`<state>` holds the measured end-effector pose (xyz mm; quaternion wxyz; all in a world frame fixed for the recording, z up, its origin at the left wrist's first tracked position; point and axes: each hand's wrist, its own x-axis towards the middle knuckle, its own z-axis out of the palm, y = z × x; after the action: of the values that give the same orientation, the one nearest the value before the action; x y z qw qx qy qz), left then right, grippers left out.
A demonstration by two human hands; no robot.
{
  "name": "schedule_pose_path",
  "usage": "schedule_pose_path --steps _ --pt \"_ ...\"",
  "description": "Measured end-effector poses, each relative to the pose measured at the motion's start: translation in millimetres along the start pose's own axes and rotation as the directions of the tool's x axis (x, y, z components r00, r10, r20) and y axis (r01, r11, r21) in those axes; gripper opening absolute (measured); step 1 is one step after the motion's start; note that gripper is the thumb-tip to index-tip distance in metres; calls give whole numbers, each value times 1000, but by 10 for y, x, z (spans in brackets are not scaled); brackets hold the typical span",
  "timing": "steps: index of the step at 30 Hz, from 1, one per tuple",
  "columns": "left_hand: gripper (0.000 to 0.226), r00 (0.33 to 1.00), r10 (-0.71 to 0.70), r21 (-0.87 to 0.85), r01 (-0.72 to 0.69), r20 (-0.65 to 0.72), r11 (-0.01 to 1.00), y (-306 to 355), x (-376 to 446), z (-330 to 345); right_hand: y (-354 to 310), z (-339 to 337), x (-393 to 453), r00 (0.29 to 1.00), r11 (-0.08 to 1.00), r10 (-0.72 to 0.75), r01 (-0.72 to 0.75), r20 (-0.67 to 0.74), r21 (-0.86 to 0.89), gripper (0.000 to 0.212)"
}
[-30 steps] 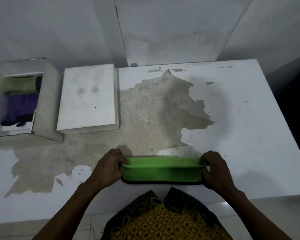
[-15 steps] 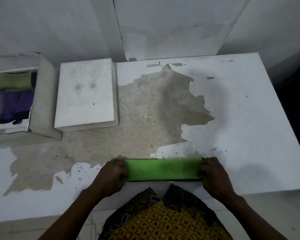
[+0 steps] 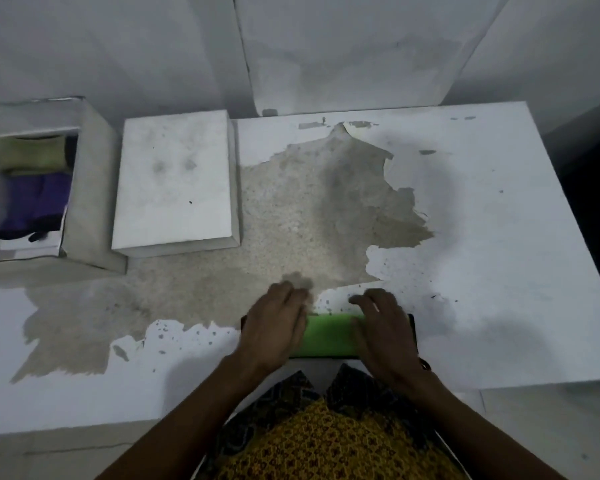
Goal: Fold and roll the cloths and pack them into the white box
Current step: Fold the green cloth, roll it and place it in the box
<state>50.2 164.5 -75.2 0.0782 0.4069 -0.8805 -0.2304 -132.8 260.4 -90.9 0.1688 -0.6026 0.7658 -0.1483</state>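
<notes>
Head view: green cloth [image 3: 329, 336], folded strip, soft, limp, light; I press left hand [image 3: 274, 327] and right hand [image 3: 383, 329] flat, fingers spread; roll from one end.

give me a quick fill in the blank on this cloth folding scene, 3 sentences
1. Both hands, left hand and right hand, lie flat on the folded ____ cloth.
2. The open white box already holds an olive cloth and a ____ cloth.
3. The closed box lid lies to the ____ of the open box.

Missing words: green; purple; right
</notes>
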Motion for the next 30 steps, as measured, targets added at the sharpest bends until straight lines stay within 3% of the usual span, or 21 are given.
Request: schedule_pose_path --steps 3,8,13,19,26,30 --pt "41 996 85 7 -85 30 996 198 43 335 -167 207 23 991 995 -42 31 126 92 54" --pt "55 985 70 79 -83 159 993 33 -76 741 -16 549 -57 971 995 52 -30 233 -95 64" --pt "67 983 -96 222 59 157 973 -316 -286 820 200 643 -182 973 972 132 -89 189 -219 75" --pt "65 972 -201 246 168 118 955 -680 -422 669 438 532 -238 965 951 240 -212 106 -225 78" --pt "63 974 -206 213 182 95 960 -650 -432 565 600 421 -276 951 942 284 -254 121 -218 80" --pt "52 998 -17 63 13 62 998 -386 -237 570 563 409 -264 948 943 295 -267 123 -200 81"
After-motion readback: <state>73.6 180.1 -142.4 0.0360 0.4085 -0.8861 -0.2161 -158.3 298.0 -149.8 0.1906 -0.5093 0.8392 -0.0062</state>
